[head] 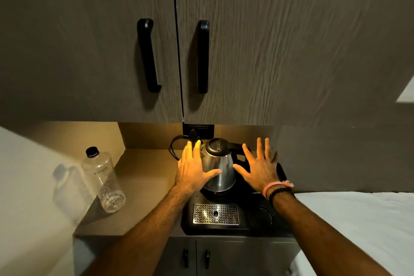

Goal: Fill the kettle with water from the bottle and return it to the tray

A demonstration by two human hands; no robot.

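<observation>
Both hands, left hand (194,169) and right hand (261,169), hover spread and empty either side of the kettle (219,165) on its tray (246,228); best take the far-right handle and lift straight up.

Both bare forearms reached forward side by side. The left hand (193,169) was spread flat, palm down, fingers splayed and thumb pointing inward. The right hand (259,167) mirrored it, fingers fanned, holding nothing, with bands around the wrist.
</observation>
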